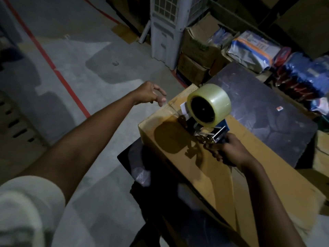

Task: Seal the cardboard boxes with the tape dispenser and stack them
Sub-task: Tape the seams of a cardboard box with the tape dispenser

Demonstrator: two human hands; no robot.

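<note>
A brown cardboard box [179, 139] lies on a dark table, its top facing me. On that top stands a blue tape dispenser [210, 122] with a big roll of clear tape [211, 105]. My right hand [226, 150] grips the dispenser's handle. A strip of clear tape runs from the dispenser along the box seam toward the far left corner. My left hand [151, 93] hovers at that corner, its thumb touching the tape end near the box edge, fingers loosely spread.
A dark tabletop [267, 107] extends right of the box. Behind it are worn cartons [197, 50], plastic-wrapped packs [254, 49] and a white air cooler [165, 29]. Grey concrete floor with a red line [58, 75] spreads on the left.
</note>
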